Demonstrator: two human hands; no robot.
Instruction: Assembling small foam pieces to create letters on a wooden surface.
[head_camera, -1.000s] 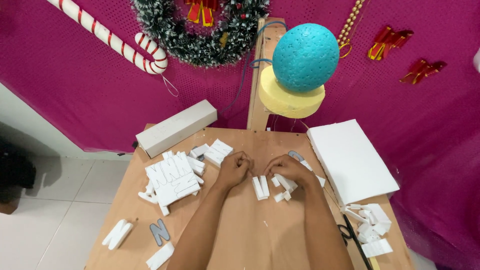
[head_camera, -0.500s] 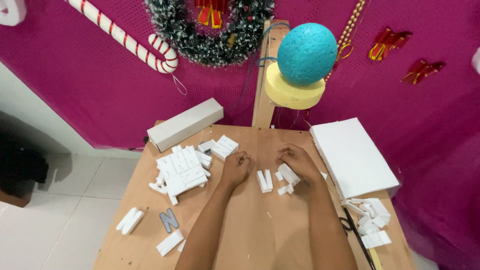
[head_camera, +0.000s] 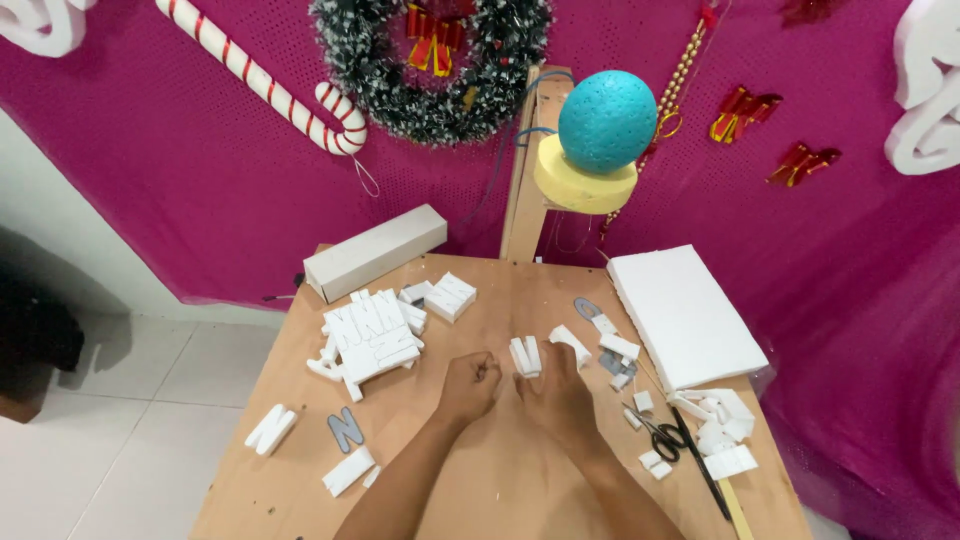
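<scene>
The right hand (head_camera: 556, 398) pinches a small white foam letter piece (head_camera: 525, 356) mid-table; the left hand (head_camera: 468, 385) is fisted, empty, just beside it. A pile of cut white foam letters (head_camera: 372, 335) lies toward the brown wooden table's (head_camera: 300, 440) left edge, an uncut white foam slab (head_camera: 684, 312) at the right: cutting seems partway done.

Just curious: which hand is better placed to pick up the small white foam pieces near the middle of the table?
Probably the right hand: its fingers already reach the upright foam pieces, with more to its right. The left hand is a closed fist beside them.
</scene>
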